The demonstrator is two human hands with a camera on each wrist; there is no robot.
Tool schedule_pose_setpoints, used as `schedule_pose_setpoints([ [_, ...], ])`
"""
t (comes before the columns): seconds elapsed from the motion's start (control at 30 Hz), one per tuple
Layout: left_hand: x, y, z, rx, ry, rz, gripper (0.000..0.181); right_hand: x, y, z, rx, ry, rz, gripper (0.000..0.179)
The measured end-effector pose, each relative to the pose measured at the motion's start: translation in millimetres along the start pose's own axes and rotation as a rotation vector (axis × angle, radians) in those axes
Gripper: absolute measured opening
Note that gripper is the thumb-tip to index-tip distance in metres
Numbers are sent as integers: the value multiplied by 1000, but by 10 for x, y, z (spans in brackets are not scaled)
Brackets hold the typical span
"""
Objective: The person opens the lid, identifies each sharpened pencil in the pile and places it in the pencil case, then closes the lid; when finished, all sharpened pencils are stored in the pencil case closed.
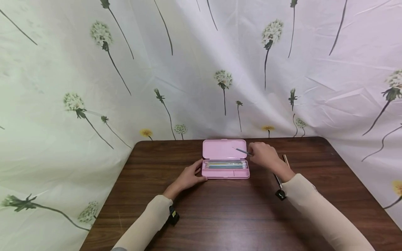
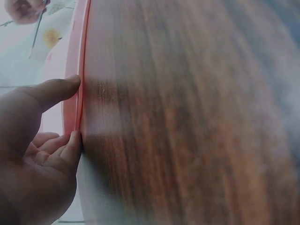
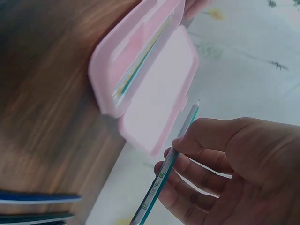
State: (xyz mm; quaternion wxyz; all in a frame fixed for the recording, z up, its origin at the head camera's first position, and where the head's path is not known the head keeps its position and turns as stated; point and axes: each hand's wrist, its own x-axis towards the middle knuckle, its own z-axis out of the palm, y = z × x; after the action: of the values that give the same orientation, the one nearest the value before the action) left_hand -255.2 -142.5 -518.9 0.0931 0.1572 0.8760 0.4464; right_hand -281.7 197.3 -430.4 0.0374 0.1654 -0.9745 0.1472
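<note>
A pink pencil case (image 1: 216, 150) stands with its lid raised at the back of the table. Several pencils (image 1: 224, 165) lie side by side in its rear compartment; the front compartments hold nothing. At the case's left end, my left hand (image 1: 187, 177) grips the edge, with the thumb at the front corner and the fingers round the side. My right hand (image 1: 264, 156) pinches a green and white pencil (image 3: 161, 173) between thumb and fingers, just right of the lid. The pencil's sharpened tip points left, overlapping the lid in the head view.
More pencils (image 3: 40, 198) lie on the brown wooden table (image 1: 216, 216) to the right, partly hidden under my right forearm in the head view. A flower-printed cloth (image 1: 194, 69) hangs directly behind the table's back edge.
</note>
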Motion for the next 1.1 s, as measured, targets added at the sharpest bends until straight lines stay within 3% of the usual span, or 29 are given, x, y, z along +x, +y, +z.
schedule_pose_setpoints([
  [0.5,11,11,11,0,3,0,88,332,-568,115,-61,-109,-142,10],
  [0.7,4,23,-1,12,-4,-14,87,426,-648,267,-47,-142,-195,10],
  [1.1,-9,48,-5,20,-7,-25,85,473,-700,612,-59,-162,-206,10],
])
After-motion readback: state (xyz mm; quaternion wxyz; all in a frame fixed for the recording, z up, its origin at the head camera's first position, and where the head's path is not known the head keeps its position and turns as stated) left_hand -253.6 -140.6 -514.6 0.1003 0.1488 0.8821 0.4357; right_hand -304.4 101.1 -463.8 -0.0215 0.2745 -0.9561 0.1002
